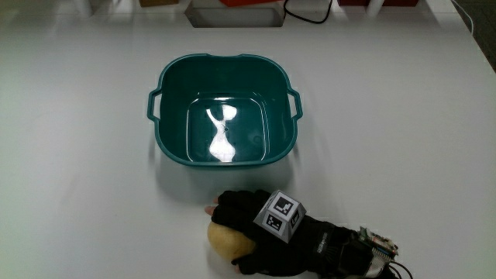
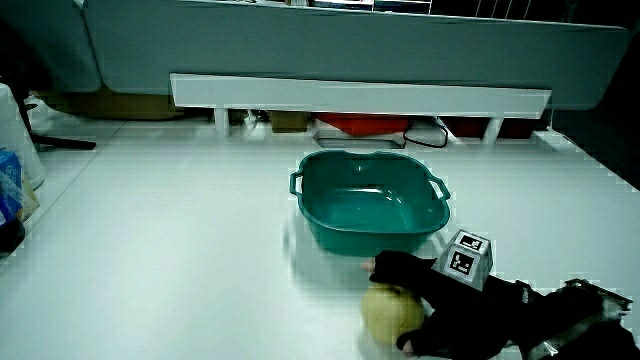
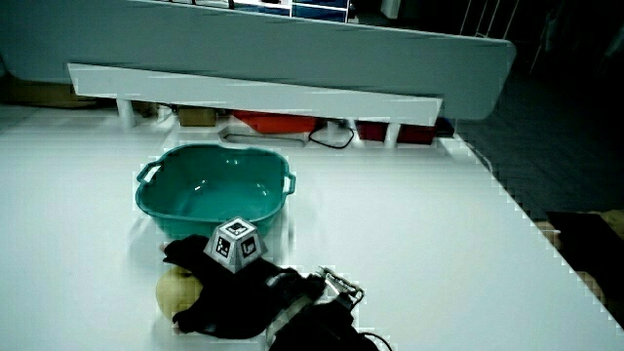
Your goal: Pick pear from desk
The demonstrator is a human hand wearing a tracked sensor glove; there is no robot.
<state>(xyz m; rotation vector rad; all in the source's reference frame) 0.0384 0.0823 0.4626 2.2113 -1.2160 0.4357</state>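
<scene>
- The hand [image 1: 267, 232] lies at the edge of the table [image 1: 403, 132] nearest the person, its forearm running along that edge; both side views show it too [image 2: 440, 300] [image 3: 229, 288].
- The patterned cube [image 1: 280, 215] sits upright on the back of the glove, clear in both side views [image 2: 466, 256] [image 3: 237, 245].
- The fingers [image 1: 232, 208] curve over the top of the pear, with the thumb under its near side, so the hand is grasping the pear.
- The pear [image 1: 226, 239] is pale yellow and sits on the table at that same near edge, partly covered by the glove; both side views show it [image 2: 390, 312] [image 3: 178, 290].
- I cannot tell whether the pear touches the table or is just off it.
- Farther from the person, near the middle of the table, stands a teal tub [image 1: 172, 89] with two small handles, upright and apart from the hand; it also shows in both side views [image 2: 325, 232] [image 3: 161, 210].
- At the table's farthest edge runs a low white partition [image 2: 360, 95], also in a side view [image 3: 253, 96].
</scene>
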